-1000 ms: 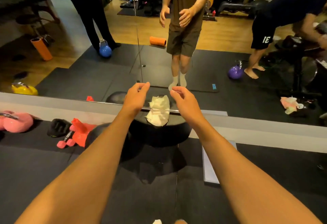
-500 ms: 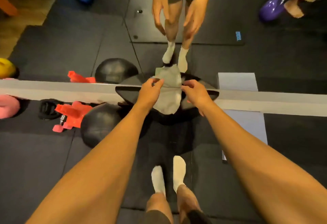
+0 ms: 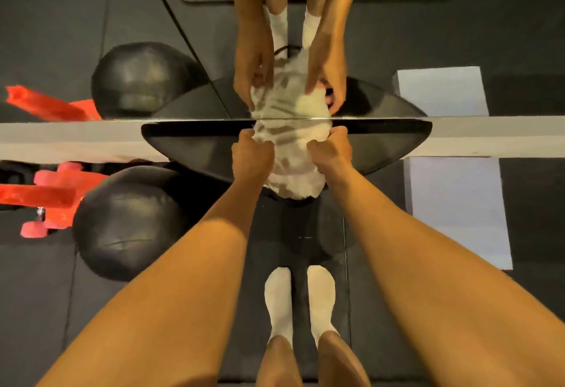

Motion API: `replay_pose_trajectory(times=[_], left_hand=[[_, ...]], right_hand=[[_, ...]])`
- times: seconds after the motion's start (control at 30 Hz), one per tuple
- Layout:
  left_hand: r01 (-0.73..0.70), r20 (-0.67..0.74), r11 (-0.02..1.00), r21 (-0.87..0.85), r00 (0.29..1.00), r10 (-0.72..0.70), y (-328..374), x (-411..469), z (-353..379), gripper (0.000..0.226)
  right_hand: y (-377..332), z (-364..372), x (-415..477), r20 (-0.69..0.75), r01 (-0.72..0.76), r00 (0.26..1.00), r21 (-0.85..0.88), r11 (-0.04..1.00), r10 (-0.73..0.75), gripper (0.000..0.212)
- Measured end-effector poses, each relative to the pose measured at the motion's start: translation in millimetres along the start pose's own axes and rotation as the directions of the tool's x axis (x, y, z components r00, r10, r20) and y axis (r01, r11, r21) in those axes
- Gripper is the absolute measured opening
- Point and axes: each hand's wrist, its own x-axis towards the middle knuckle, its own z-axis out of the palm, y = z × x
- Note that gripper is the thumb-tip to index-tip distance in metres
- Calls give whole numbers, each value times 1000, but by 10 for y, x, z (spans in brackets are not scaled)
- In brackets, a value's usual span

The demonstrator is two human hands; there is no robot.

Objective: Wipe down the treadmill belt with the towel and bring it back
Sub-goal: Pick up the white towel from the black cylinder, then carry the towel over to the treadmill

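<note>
At centre frame, just below the mirror line, your left hand [image 3: 250,154] and right hand [image 3: 331,149] both grip the white towel [image 3: 293,169].

- Left hand: fingers curled tight together into the towel's left edge, cloth bunched under the knuckles.
- Right hand: fingers curled likewise into the right edge, thumb side turned toward the cloth. The fingertips are buried in the folds, so you cannot see them singly.
- Towel: crumpled and wrinkled, lying on top of the glossy black dome [image 3: 189,151]. Its far end touches the mirror [image 3: 91,20] and its near end hangs over the dome's front.
- Dome: sits against the grey ledge [image 3: 61,139] at the foot of the mirror, which spans the frame from left to right.
- Mirror, upper half of the frame: repeats your hands, the towel and the dome.
- Left of centre: a black medicine ball [image 3: 128,224] rests on the dark floor mat [image 3: 30,295], just beside the dome.
- Far left: red equipment [image 3: 46,194], blurred, type not readable.
- Right of centre: a pale grey flat pad [image 3: 452,203] lies on the mat and runs up to the ledge.
- Bottom centre: your feet in white socks [image 3: 279,298] stand close together on the mat, between your forearms.
</note>
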Motion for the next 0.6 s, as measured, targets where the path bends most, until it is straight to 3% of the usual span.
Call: replay_pose_trajectory(times=[0.13,0.3,0.4,0.47,0.6], left_hand=[[51,11,997,51,999,-51,4,94,-73,33],[107,102,994,31,989,-110,494,-316,-318,38],[-30,191,994,103,982,10,977,-801,-534,44],[-142,236,989,35,963,130,1298,-1173,-644,46],[-187,341,973,-133,913,222,1886,-2032,-833,68]], right_hand=[[-27,-18,-39,47,-48,998,48,998,46,33],[-419,-459,-587,98,98,990,10,995,-99,20],[-797,-930,-1113,126,123,984,6,992,-123,20],[-1036,-1297,-1477,113,131,984,48,990,-135,13],[-1389,-1973,-2236,-49,142,990,254,957,-133,16]])
